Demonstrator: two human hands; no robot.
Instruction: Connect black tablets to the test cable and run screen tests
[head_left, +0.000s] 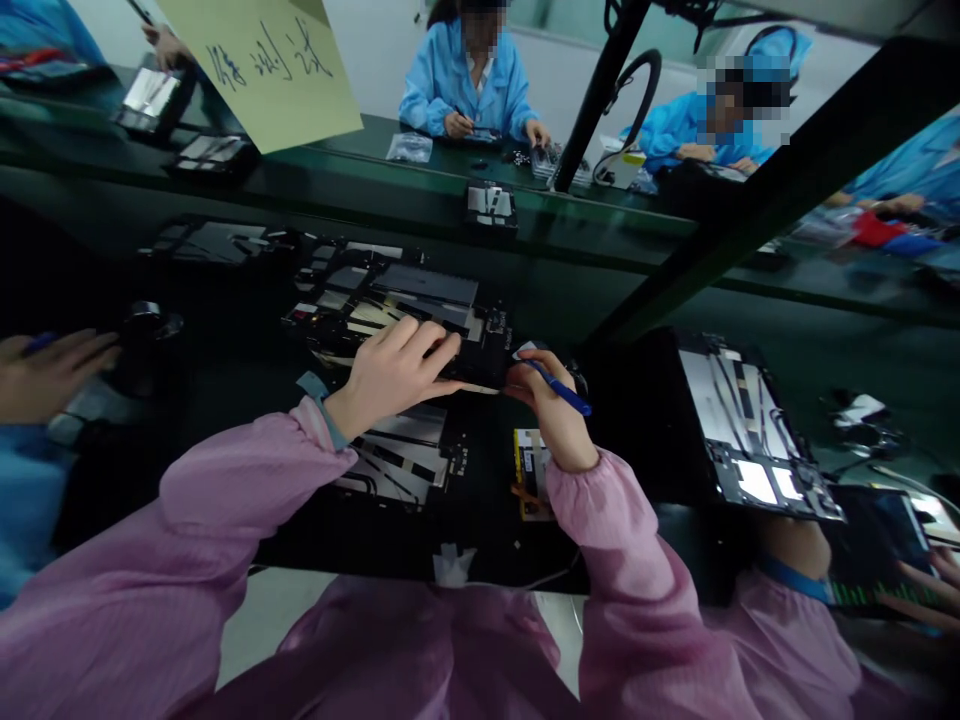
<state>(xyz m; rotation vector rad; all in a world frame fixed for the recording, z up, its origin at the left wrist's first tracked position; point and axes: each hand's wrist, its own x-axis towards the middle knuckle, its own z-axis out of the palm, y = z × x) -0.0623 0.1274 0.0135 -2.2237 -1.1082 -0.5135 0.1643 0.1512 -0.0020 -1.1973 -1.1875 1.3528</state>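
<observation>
An opened tablet chassis [420, 300] with boards and flat cables lies on the black mat in front of me. My left hand [394, 370] rests on its near part, fingers stretched forward and pressing down on the black section. My right hand [551, 410] is closed around a blue tool [559, 390], its tip pointing at the chassis edge right beside my left fingertips. A small yellow-labelled part [529, 465] sits just under my right wrist.
Another opened tablet [750, 420] lies to the right, with a co-worker's pink sleeve [795, 600] below it. A co-worker's hand [45, 370] is at the far left. A green conveyor [420, 190] carries trays; people in blue coats sit across. A yellow note [270, 65] hangs above.
</observation>
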